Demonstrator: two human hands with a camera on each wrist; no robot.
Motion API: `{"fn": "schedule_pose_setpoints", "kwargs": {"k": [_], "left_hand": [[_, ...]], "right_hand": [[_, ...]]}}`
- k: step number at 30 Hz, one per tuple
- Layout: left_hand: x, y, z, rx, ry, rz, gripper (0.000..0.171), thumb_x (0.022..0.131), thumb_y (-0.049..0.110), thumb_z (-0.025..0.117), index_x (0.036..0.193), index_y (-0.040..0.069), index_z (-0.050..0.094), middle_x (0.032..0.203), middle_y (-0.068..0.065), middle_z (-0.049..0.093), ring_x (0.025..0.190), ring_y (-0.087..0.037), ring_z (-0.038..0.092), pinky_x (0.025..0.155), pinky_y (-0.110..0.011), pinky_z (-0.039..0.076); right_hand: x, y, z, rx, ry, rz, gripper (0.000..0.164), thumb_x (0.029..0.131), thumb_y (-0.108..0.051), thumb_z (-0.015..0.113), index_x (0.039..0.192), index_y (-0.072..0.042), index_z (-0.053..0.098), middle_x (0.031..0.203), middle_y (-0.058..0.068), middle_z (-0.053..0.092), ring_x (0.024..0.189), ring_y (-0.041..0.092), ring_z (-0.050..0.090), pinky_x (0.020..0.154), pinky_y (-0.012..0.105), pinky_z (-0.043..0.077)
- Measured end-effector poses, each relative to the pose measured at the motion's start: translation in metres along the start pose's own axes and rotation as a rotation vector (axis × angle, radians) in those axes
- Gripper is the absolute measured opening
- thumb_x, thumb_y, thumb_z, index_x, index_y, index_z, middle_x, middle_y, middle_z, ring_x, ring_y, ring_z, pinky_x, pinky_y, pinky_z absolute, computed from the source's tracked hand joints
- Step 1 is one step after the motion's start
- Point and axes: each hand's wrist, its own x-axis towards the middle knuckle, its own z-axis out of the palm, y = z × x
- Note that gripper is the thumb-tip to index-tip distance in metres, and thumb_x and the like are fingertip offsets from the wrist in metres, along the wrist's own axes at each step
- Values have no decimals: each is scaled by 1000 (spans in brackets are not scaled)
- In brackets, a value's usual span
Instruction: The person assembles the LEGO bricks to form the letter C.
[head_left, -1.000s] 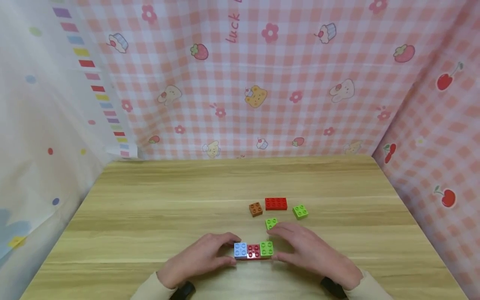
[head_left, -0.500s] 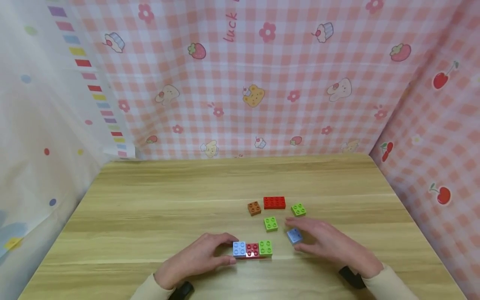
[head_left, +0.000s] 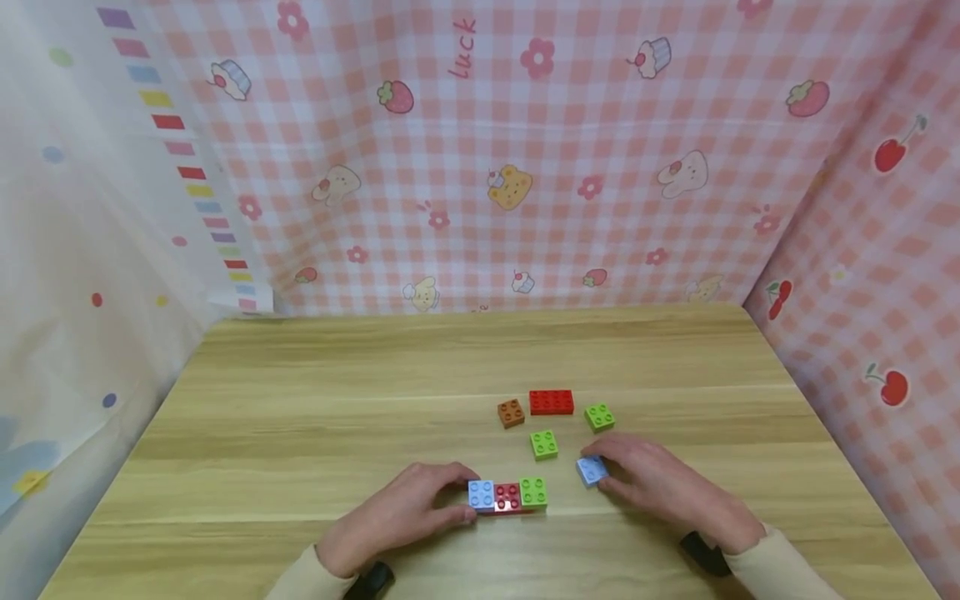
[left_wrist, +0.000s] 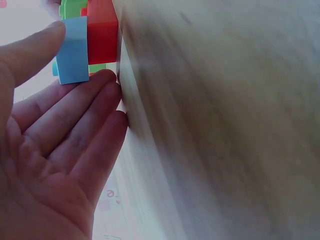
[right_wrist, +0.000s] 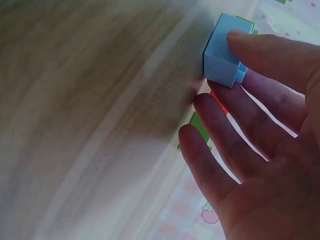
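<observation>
Near the front of the table, my left hand (head_left: 401, 512) pinches the end of a joined row of toy building bricks. A light blue brick (head_left: 481, 495) and a green brick (head_left: 533, 492) sit on top of a red brick (head_left: 507, 497), whose studs show between them. In the left wrist view, the thumb presses the blue brick's side, with the fingers opposite. To the right, my right hand (head_left: 663, 483) holds a loose light blue brick (head_left: 591, 472) between thumb and fingers, low over or on the table. The right wrist view shows this blue brick (right_wrist: 222, 50) under the thumb.
Behind the row lie a loose green brick (head_left: 543, 445), a brown brick (head_left: 511, 413), a long red brick (head_left: 551, 402) and another green brick (head_left: 599, 417). The wooden table (head_left: 337, 367) is bounded by a pink checked cloth (head_left: 450, 250) at the back.
My right hand has left the green end of the row, moved right and taken hold of the loose blue brick. The left hand stays at the row's blue end.
</observation>
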Motion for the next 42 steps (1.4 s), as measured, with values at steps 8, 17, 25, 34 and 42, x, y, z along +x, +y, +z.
{"fn": "schedule_pose_setpoints", "kwargs": {"k": [8,17,25,34,42], "left_hand": [[2,4,0,56,4,-4,40,97,38,73,127,12,69,121,1,73,105,-7,66,92,-33,56],[2,6,1,102,20,-1,40,97,39,73,127,12,69,119,0,74,103,-8,67,91,-35,57],[4,5,2,130,24,-5,43,94,39,77,127,12,69,119,1,74,106,-10,67,93,-37,57],[4,5,1,122,30,13,40,93,34,78,125,12,70,119,0,74,106,-10,68,93,-36,57],[3,4,2,138,37,25,40,94,34,77,127,12,70,121,0,74,108,-11,68,94,-38,56]], "right_hand": [[-2,-6,-4,-26,51,-1,32,94,-15,78,124,-8,70,123,6,70,116,28,66,97,51,55],[-2,-12,-2,-41,133,-2,33,95,-18,76,126,-10,70,125,6,70,119,29,65,98,51,55],[-1,-20,-1,-17,228,-33,32,93,-17,79,124,-12,72,124,3,71,118,27,65,97,50,56],[3,-31,-1,-14,299,-78,35,91,-14,81,125,-12,72,123,2,71,113,24,67,94,47,58],[7,-38,2,-8,331,-121,35,90,-16,82,123,-12,72,119,-1,71,109,18,68,91,42,59]]}}
